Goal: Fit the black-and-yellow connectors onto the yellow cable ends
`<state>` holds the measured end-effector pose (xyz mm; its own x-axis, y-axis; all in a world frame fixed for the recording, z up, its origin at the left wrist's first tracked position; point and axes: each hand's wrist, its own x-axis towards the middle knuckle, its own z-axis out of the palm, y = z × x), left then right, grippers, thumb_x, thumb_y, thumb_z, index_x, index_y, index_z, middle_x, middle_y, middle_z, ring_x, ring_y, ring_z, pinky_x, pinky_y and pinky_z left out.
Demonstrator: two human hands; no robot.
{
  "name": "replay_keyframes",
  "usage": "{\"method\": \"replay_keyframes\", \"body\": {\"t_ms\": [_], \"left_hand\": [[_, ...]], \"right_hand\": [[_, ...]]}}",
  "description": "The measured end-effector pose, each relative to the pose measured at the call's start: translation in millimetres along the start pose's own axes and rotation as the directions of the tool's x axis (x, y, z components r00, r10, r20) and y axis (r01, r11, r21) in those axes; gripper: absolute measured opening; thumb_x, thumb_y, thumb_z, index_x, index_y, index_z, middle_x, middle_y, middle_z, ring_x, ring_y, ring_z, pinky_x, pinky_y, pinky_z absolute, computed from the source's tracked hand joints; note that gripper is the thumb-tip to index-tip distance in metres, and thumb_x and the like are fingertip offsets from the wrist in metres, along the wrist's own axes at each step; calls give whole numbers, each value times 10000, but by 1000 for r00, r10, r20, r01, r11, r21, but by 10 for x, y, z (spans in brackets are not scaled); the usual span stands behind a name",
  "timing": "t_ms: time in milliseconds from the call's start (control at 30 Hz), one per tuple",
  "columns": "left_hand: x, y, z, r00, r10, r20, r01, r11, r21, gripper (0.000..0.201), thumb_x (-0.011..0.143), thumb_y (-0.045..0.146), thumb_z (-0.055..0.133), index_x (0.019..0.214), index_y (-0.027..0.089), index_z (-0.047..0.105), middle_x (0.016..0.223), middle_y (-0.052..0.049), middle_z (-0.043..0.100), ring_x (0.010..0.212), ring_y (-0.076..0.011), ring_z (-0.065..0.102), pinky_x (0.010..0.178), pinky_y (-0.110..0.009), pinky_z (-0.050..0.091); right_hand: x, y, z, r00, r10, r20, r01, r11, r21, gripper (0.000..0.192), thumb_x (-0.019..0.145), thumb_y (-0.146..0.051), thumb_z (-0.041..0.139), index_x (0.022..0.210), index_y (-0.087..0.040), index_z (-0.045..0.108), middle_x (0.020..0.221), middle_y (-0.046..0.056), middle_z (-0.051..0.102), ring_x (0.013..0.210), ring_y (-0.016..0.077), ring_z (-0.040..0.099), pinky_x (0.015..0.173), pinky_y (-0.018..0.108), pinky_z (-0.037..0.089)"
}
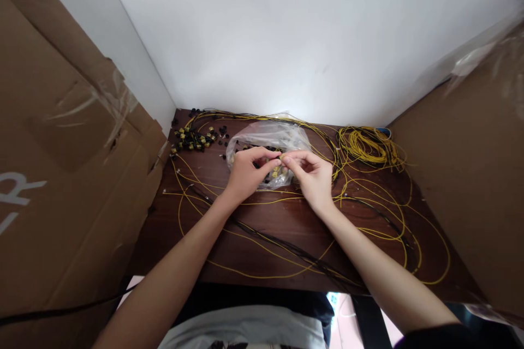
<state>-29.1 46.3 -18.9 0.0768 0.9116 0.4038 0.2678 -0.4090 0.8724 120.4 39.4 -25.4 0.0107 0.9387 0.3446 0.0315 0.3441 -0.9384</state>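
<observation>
My left hand (pixel 248 172) and my right hand (pixel 311 174) meet at the fingertips over a clear plastic bag (pixel 266 139) on a dark wooden table (pixel 286 218). Between the fingertips both hands pinch a small yellow connector (pixel 281 158). More small yellow and black parts show inside the bag under my hands. Thin yellow wires (pixel 262 202) run across the table beneath both wrists, and a black cable (pixel 286 248) crosses under my forearms.
A pile of black and yellow connectors (pixel 194 139) lies at the table's back left. A coil of yellow wire (pixel 368 147) sits at the back right. Cardboard sheets (pixel 61 163) stand on both sides, another (pixel 470 174) at the right. A white wall closes the back.
</observation>
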Motion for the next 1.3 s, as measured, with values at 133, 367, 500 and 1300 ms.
{"method": "replay_keyframes", "body": {"t_ms": [133,367,500,1300], "left_hand": [[-4,-3,5,1000,14,-1,-14,1000,15,151,731,221,676,833,120,723,768,-70,713,667,-145,615,612,-263,475],[-10,-15,1,997,79,-7,-78,995,68,126,739,205,673,829,131,723,742,-56,705,629,-131,586,585,-254,444],[-13,-23,-2,996,89,-8,-88,992,88,120,741,191,672,833,132,722,728,-54,698,621,-132,581,587,-258,442],[-27,-36,8,949,312,-40,-302,941,152,91,777,212,640,785,158,713,645,-32,637,583,-136,537,577,-275,418]], "right_hand": [[-2,-18,14,999,34,-11,-33,998,50,127,737,-299,681,780,-179,690,680,12,665,611,130,591,624,282,497],[13,-36,0,998,57,12,-57,998,19,159,716,-320,700,768,-171,693,685,23,672,626,140,605,626,283,499],[11,-22,-9,999,38,20,-38,999,-1,148,724,-308,693,776,-170,692,726,31,680,651,142,612,650,286,499],[10,-89,14,993,89,72,-94,993,74,186,709,-351,704,753,-172,680,650,15,660,607,135,603,626,290,507]]}}
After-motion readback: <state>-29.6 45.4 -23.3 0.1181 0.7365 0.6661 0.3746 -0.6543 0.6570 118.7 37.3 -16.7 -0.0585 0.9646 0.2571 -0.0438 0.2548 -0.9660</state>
